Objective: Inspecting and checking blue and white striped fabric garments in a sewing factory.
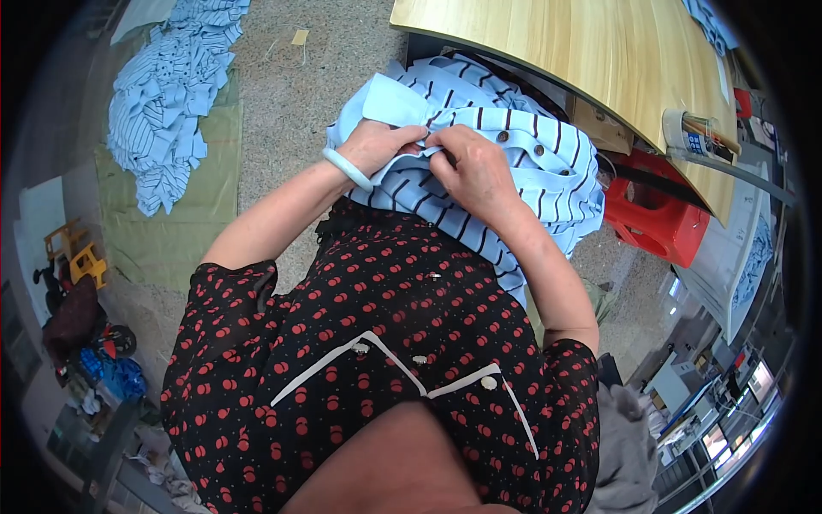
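Note:
A light blue shirt (548, 184) with dark stripes lies bunched over my lap, and its far part reaches toward the table edge. Dark buttons run along its front band, to the right of my hands. My left hand (377, 147), below a pale bracelet, is closed on the shirt's edge beside the plain blue collar. Right next to it, my right hand (473, 171) pinches the same edge between thumb and fingers. The fingertips of both hands nearly meet, and the small spot of cloth between them is partly hidden.
A wood-topped table (548, 43) stands ahead to the right, with a tub of tools (698, 137) at its corner. Under it is a red plastic stool (655, 218). Striped garments (167, 107) are heaped on a green floor cloth (154, 244) at the left.

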